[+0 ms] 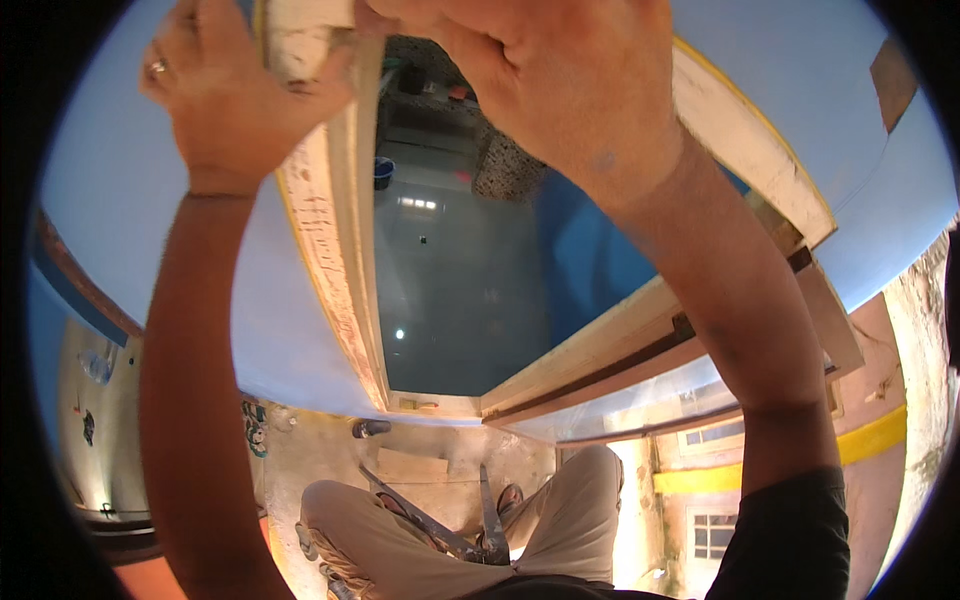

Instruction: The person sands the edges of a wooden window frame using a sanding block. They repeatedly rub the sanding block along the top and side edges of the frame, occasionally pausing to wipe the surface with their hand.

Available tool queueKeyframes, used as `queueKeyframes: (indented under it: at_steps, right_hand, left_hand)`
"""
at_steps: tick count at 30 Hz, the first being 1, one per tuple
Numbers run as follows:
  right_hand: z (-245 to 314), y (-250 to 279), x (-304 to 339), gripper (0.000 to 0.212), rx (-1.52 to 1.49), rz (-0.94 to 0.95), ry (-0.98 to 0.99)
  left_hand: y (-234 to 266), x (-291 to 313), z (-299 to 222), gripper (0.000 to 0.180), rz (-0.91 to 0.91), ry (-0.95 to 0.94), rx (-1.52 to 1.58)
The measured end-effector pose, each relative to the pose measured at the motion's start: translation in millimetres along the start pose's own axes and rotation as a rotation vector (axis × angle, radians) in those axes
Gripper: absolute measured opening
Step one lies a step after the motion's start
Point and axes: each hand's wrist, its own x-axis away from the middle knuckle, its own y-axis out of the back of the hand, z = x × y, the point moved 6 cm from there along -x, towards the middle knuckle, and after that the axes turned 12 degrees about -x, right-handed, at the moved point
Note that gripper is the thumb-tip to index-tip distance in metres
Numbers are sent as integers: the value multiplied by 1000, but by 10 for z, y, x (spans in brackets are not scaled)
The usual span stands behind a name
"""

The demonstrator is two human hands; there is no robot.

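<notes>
A pale, worn wooden door frame [335, 240] with a yellow line along its edge runs up in front of me. My left hand [235, 100], with a ring on one finger, lies against its upper left part. The thumb is spread away from the fingers and reaches across the wood. Its fingertips are partly cut off by the top edge. My right hand [570, 90] is raised at the top of the frame, to the right of the left one. Its fingers curl in, and whatever they hold, if anything, is hidden. Pale blue wall [290, 310] borders the frame.
Dark ladder legs [490, 510] stand between my knees. A glazed panel [620, 400] swings out at right. Through the opening are a grey floor [460, 290], a dark blue bucket [384, 172] and a speckled block [505, 168]. A brush-like thing [420, 404] lies at the frame's foot.
</notes>
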Motion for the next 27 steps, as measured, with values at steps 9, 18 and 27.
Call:
queueKeyframes:
  at_steps: [9, 18, 27]
  right_hand:
    - [74, 838, 1011, 36, 147, -148, -185]
    - [-100, 143, 535, 31, 8, -221, 27]
    - [-417, 418, 1099, 28, -43, -534, 136]
  left_hand:
    - [-90, 94, 265, 91, -16, -61, 43]
    - [-64, 94, 274, 101, 63, -91, 82]
    - [-90, 36, 142, 102, 103, -23, 76]
